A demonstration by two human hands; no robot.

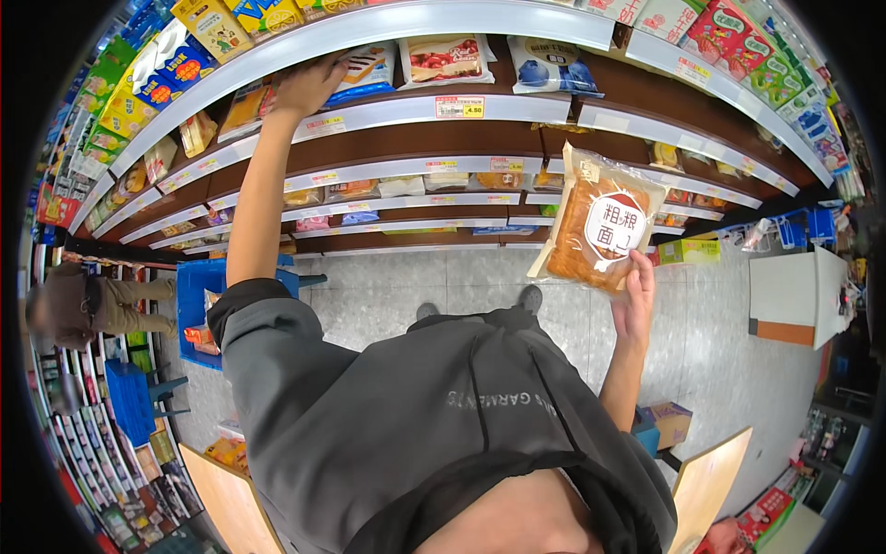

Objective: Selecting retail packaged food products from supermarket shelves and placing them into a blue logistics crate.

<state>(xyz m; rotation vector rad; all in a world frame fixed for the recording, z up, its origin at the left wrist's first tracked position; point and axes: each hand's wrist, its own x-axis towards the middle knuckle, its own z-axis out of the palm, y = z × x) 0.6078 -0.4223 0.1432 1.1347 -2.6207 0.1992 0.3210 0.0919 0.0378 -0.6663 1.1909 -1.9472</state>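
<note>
My right hand [635, 294] grips the lower right edge of a bag of bread [602, 218]. The bag is clear and beige, with a brown loaf inside and a white label bearing writing; it is raised in front of the shelves. My left hand [311, 84] reaches in under the top shelf, its fingertips hidden. It lies between a blue-and-white bread pack [370, 73] and an orange-brown pack [246, 107]. Farther right on that shelf are a red bean bread pack [446, 61] and a blue pack with a blueberry picture [554, 68].
Above the bread runs a shelf edge [429, 19] with drink cartons [727, 41] on it. Lower shelves [415, 142] hold more packs. A blue crate [197, 277] stands left of me, and a person [104, 305] is beyond it. A white counter [785, 298] is at the right.
</note>
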